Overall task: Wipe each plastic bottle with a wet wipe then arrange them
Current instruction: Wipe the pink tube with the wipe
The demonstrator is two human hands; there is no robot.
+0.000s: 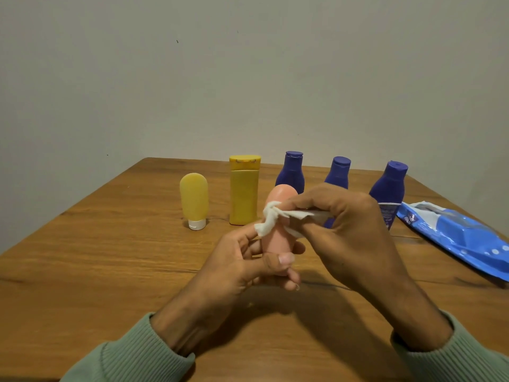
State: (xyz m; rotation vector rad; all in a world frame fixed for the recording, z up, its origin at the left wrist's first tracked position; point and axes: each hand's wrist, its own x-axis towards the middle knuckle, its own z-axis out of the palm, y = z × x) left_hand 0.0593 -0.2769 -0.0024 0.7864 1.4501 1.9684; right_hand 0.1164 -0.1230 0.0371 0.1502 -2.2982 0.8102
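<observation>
The left hand [248, 260] grips a pink bottle [278, 224] upright above the wooden table [110, 244], fingers curled round its lower half; the right hand [341, 227] pinches a white wet wipe [271, 217] against the bottle's upper side. Behind stand five more — a yellow tube [193, 198], a yellow bottle [244, 193], three purple bottles [292, 172]; a blue wipe packet [457, 238] lies to the right.

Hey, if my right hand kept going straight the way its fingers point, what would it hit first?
The pink bottle, which the left hand holds upright: the right hand pinches the wet wipe against its upper part. Past it, possibly the tall yellow bottle, though depth is unclear.
</observation>
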